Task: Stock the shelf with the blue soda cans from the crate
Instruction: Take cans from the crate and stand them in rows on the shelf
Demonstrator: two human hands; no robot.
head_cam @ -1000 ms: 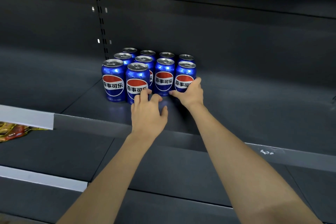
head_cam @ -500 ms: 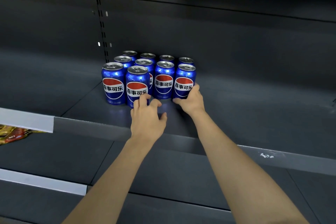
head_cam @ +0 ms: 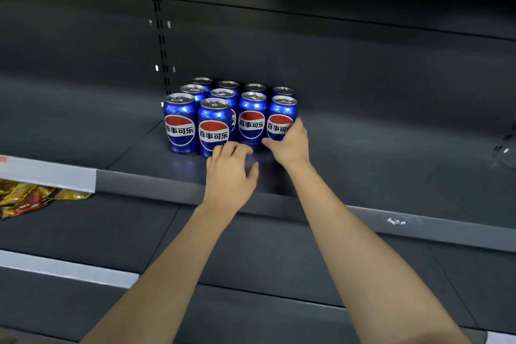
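- The cans [head_cam: 229, 117] stand upright in a tight block at the left of the shelf [head_cam: 391, 153], about ten in rows running back to the rear wall; the crate is out of view.
- The right hand [head_cam: 290, 142] curls its fingers round the front right can [head_cam: 282, 117], thumb low at its base.
- The left hand [head_cam: 230, 173] is loose, fingertips touching the foot of the second front can [head_cam: 214, 127] and gripping nothing.
- That second can sits a little forward of its row. A hard shove low down could tip it or knock the cans behind askew.
- Pulling or twisting the right can could drag its neighbour out of line.
- A can that toppled forward could roll over the shelf edge [head_cam: 167, 184] onto the shelf below, where a snack bag [head_cam: 30, 198] lies.
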